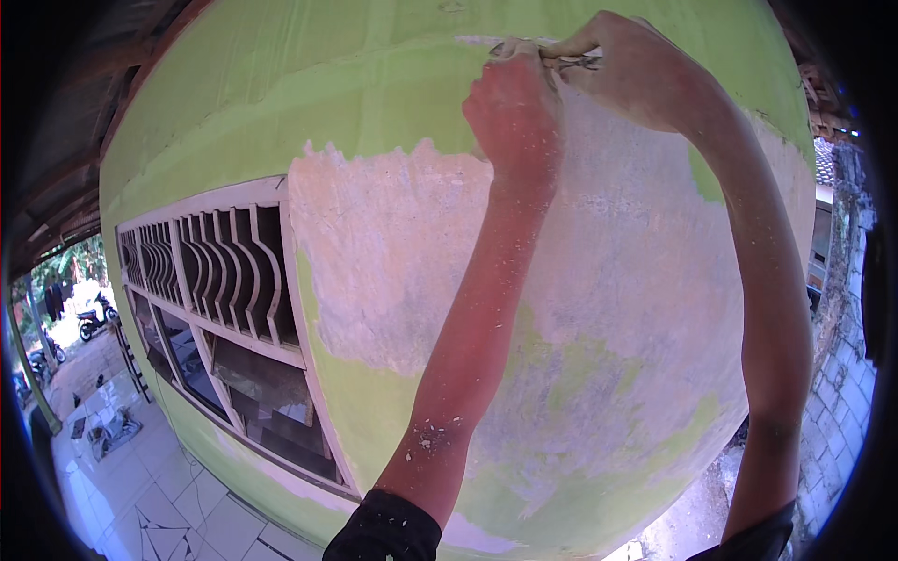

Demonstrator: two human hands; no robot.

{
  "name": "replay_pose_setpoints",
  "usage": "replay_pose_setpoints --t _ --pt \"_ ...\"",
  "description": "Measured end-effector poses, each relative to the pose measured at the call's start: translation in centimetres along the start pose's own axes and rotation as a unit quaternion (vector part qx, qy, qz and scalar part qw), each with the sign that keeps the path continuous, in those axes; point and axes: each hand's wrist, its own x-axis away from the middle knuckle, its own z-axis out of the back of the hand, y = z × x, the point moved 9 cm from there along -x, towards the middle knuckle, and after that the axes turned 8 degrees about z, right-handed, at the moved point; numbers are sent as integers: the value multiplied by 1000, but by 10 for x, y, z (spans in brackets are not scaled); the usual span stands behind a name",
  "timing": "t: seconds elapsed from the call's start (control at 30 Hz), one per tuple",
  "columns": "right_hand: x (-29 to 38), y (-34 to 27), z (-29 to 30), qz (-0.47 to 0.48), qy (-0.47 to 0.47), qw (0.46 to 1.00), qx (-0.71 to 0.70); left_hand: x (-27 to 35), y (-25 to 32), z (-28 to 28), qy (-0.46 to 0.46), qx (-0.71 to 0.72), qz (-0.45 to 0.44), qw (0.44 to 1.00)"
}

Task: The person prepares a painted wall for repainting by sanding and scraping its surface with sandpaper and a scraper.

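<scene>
Both arms reach up to a green painted wall (393, 98). My left hand (518, 98) is curled into a fist near the top, against the paint. My right hand (631, 70) meets it from the right, its fingers bent inward. Between them shows a thin, dark-edged flat tool (581, 63), perhaps a scraper; the fingers hide most of it. Below the hands spreads a large pale patch (393, 238) where the green coat is off, with a ragged upper edge. Pale flecks dot both forearms, most thickly near my left elbow.
At left, a window (210, 315) has curved bars above and glass panes below. White floor tiles (203, 498) lie beneath it, with a crumpled sheet (116, 431) further off. A motorbike (95, 319) stands outside. A block wall (838, 421) runs along the right.
</scene>
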Motion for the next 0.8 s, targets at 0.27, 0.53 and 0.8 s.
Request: replay_pose_setpoints --t 0.27,0.53,0.8 --pt "-2 -4 -11 79 92 993 -13 -11 -25 5 -60 -13 75 995" --pt "-2 0 -15 33 -37 993 -103 -2 3 8 -46 -59 -17 997" --pt "113 21 -38 -54 -51 948 -309 65 3 36 -257 62 54 963"
